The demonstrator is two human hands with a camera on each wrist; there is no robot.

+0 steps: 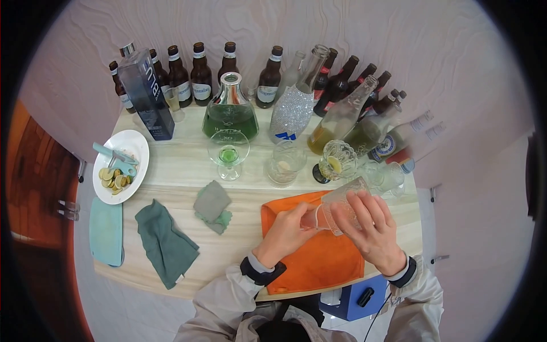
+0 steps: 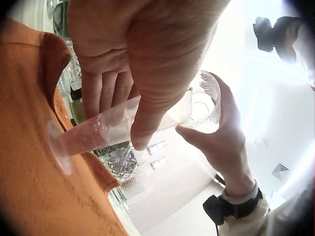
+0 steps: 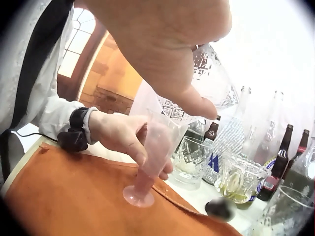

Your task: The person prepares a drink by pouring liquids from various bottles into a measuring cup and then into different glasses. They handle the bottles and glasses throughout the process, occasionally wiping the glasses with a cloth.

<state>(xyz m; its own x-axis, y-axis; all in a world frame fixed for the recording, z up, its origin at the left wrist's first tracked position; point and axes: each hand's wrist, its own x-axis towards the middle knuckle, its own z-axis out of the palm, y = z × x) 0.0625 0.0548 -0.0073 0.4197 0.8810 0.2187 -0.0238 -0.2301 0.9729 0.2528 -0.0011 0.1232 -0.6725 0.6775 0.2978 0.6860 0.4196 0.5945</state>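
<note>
Over the orange cloth (image 1: 319,262), my left hand (image 1: 288,232) grips a slim, footed clear glass (image 3: 156,147). Pinkish contents show in its lower part, and its round foot (image 3: 139,196) stands at the cloth. Slightly higher, my right hand (image 1: 370,231) holds a patterned clear tumbler (image 1: 345,196), tipped toward the left hand. The tumbler's rim is right at the footed glass's mouth in both wrist views. The thumb (image 2: 145,125) and fingers of the left hand wrap the footed glass from both sides. The right palm hides part of the tumbler.
Beyond the cloth stand a cut-glass tumbler (image 1: 285,165), a dark-footed goblet (image 1: 337,162) with a lemon slice, and a coupe (image 1: 228,151). Bottles line the back, including a green decanter (image 1: 231,119). Leftward lie a plate (image 1: 137,145) of citrus, green cloths (image 1: 165,242) and a board (image 1: 106,231).
</note>
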